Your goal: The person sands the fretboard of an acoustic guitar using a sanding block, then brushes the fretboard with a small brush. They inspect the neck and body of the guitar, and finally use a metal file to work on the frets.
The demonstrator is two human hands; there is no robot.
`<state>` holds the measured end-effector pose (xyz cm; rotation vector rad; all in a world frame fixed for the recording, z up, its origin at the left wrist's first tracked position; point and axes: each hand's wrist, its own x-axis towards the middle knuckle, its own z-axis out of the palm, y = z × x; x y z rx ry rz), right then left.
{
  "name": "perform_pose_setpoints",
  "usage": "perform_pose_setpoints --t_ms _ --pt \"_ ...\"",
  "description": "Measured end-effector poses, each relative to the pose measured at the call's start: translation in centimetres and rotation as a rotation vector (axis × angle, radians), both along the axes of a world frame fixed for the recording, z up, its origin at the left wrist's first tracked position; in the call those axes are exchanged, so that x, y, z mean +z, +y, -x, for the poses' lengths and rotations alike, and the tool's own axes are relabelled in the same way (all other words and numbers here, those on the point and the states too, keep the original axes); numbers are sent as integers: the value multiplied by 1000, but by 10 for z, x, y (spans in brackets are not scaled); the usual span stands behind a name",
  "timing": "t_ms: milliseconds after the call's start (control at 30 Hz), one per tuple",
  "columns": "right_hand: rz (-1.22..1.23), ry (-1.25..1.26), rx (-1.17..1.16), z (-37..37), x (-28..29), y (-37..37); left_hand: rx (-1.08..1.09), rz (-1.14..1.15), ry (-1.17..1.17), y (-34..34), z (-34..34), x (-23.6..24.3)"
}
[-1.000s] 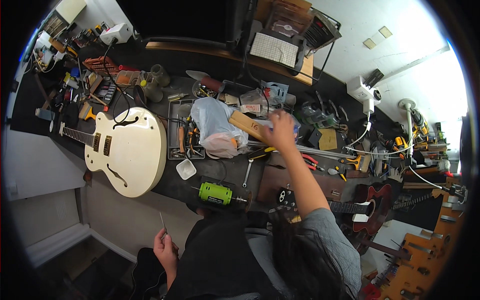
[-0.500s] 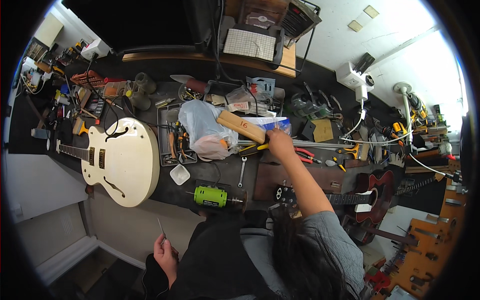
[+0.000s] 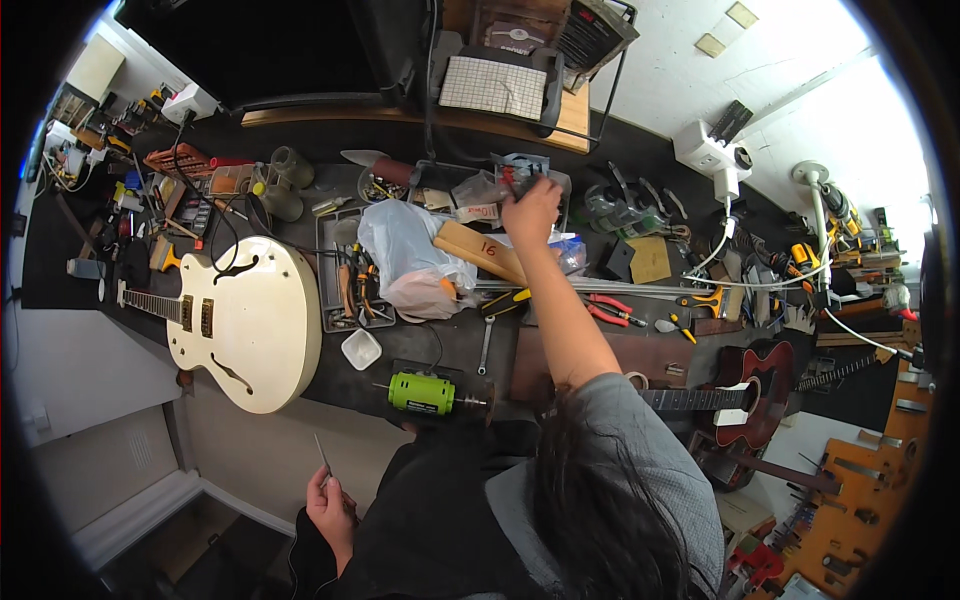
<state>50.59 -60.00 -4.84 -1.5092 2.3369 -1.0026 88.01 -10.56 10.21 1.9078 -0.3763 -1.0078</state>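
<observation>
The right hand (image 3: pixel 530 212) has moved. Before, it sat by the long wooden block (image 3: pixel 482 252) near the front of the bench. Now the arm is stretched out far, and the hand is up at the back of the bench (image 3: pixel 640 352), at a pile of small clear bags and packets (image 3: pixel 492 190). Its fingers are curled down onto the pile, but it is too small to tell if they pinch anything. The wooden block lies just below the hand, leaning on a big white plastic bag (image 3: pixel 405 255).

The left hand (image 3: pixel 328 508) has stayed low, down by the person's side, away from the bench. It pinches 1 thin metal tool (image 3: pixel 322 455) between its fingers, and the tool points up.

The whole view has also tipped up a bit, so more of the back shelf shows now.

A cream guitar (image 3: pixel 250 320) lies flat on the left of the bench. A small green machine (image 3: pixel 421 392) sits at the front edge. A tray of hand tools (image 3: pixel 352 285) is beside the white bag. 1 dark red guitar (image 3: pixel 750 390) lies at the right.
</observation>
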Motion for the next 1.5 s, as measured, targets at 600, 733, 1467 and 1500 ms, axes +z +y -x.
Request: perform_pose_setpoints --t_ms 600,733,1467,1500 --pt "140 167 618 4 2 74 38 -5 23 4 4 -15" --pt "71 43 705 9 17 78 21 -3 10 4 4 -18" --pt "211 131 593 52 91 32 77 -9 -29 22 10 -11" --pt "211 2 562 52 98 45 65 -23 -28 22 9 -9"
